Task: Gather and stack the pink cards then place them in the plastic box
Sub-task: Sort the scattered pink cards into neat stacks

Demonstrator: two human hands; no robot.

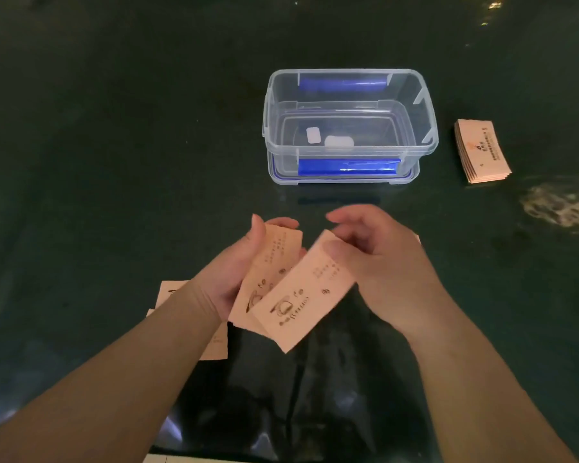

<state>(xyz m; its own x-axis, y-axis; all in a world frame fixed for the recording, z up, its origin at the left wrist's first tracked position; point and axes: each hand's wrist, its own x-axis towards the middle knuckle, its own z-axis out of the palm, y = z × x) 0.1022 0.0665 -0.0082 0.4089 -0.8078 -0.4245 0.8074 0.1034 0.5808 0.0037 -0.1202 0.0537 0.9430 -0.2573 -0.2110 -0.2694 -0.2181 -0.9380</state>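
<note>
Both hands up close, mid-gather. Left hand (244, 262) grips pink cards (264, 279); right hand (375, 262) pinches one more card (301, 295). Loose cards (171, 290) below left arm. Small stack (482, 150) waits right of plastic box (348, 125). No pink cards in box yet.

Bare dark desk (147, 128) lies between the raised hands and the plastic box (350, 95), whose open top is unobstructed. A card stack (482, 150) sits right of it; loose cards (171, 290) lie lower left.
</note>
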